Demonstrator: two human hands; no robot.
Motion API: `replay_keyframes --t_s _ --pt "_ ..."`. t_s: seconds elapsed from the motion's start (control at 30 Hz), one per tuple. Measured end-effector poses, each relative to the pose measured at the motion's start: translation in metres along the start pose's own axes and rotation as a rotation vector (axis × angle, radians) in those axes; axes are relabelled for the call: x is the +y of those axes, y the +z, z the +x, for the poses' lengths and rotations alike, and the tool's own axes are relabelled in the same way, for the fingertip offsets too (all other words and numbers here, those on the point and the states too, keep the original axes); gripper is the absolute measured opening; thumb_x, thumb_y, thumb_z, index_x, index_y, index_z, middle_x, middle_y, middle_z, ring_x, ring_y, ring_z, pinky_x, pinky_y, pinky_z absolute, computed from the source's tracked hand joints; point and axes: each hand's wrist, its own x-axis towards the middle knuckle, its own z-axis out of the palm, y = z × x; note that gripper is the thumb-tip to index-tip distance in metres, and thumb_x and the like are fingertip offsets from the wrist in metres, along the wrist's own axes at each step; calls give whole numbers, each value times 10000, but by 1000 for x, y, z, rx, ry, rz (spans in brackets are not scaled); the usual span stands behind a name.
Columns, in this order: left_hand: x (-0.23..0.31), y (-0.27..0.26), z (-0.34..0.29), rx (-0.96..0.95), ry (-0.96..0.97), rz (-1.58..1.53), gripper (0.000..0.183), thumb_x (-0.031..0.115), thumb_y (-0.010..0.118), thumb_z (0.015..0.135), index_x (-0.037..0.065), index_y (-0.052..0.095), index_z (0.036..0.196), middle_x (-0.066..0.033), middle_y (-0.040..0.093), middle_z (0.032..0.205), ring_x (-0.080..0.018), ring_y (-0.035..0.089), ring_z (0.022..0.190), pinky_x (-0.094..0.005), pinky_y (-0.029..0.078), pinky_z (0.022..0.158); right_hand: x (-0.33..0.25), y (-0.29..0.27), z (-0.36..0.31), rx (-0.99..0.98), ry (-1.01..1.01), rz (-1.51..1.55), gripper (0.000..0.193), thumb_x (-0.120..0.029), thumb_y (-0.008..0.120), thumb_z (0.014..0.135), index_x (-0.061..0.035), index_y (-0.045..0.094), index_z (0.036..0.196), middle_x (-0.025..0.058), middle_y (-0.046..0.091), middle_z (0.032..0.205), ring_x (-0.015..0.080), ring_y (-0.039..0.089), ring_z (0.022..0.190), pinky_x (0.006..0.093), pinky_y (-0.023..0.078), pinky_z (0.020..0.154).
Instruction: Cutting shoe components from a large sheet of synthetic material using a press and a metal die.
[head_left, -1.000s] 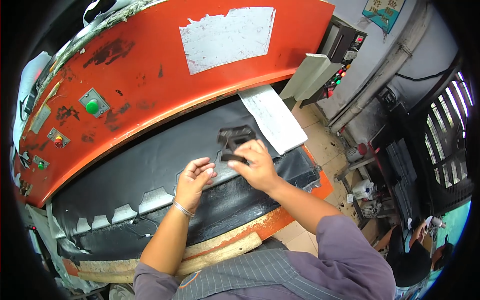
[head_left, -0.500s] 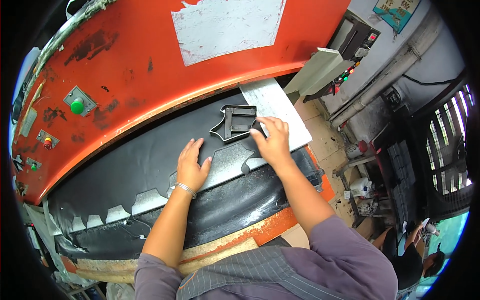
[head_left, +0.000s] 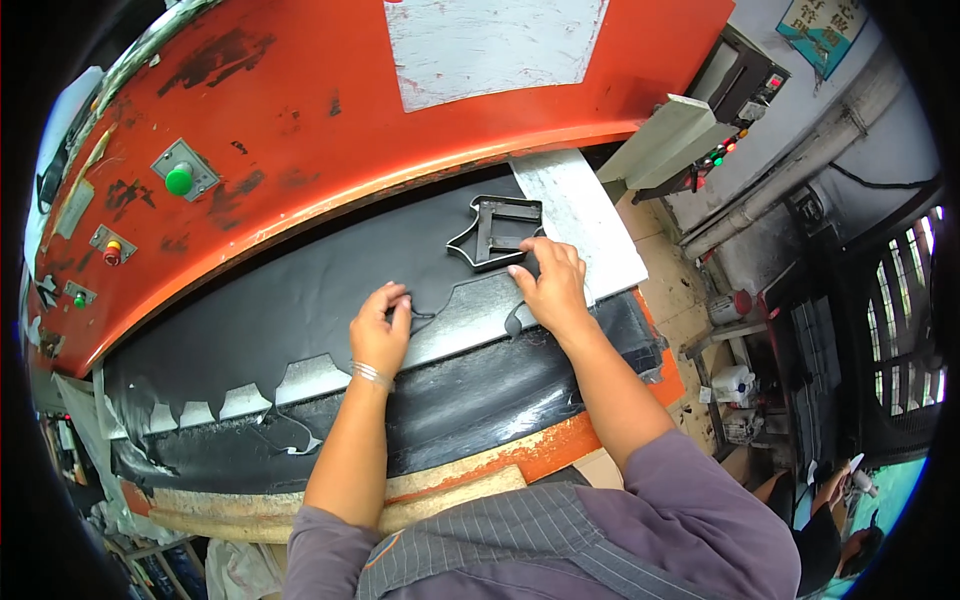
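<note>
A metal cutting die [head_left: 486, 234], a narrow-walled outline with inner bars, lies on the black sheet [head_left: 300, 270]. My right hand [head_left: 555, 288] is at its near right corner, thumb and forefinger on either side of the wall. My left hand [head_left: 378, 332], with a bracelet at the wrist, has its fingers bent in toward the thumb at the sheet's cut near edge. A thin black strip [head_left: 425, 316] of the sheet runs into those fingers; the exact hold is partly hidden. Pale metal plate [head_left: 455, 330] shows through the cut-outs.
An orange machine beam [head_left: 330, 150] with buttons spans the far side. A bare pale board [head_left: 590, 220] lies right of the sheet. Scrap [head_left: 513, 322] hangs near my right hand. A control box [head_left: 745, 90] stands at right; a co-worker [head_left: 825, 530] is at lower right.
My left hand has gone from spread fingers to bent ones, with a black strip now showing beside it. My right fingers have closed in on the die's corner. The whole view has shifted slightly.
</note>
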Motion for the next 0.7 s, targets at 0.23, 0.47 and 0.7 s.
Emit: replay_keyframes --t_s 0.23,0.47,0.7 --pt "-30 -31 -61 -84 518 686 429 166 662 818 86 591 1234 -149 515 1368 -352 386 1342 -500 226 1125 21 -18 35 -93 -187 -120 621 -348 783 715 -217 538 1270 264 374 1417 395 322 1335 511 259 1067" --pt "-27 -31 -80 -99 609 598 322 177 697 784 82 663 1090 -132 593 1273 -350 437 1301 -480 295 1093 21 -14 51 -169 -251 -30 463 -405 849 577 -149 670 918 290 522 1271 410 401 1272 464 295 1060" --pt "-25 -39 -60 59 485 347 245 167 686 796 64 674 1018 -124 655 1142 -312 539 1188 -425 378 1021 -33 26 34 -204 -379 24 527 -476 827 589 -129 658 948 302 493 1314 453 396 1279 503 251 1104"
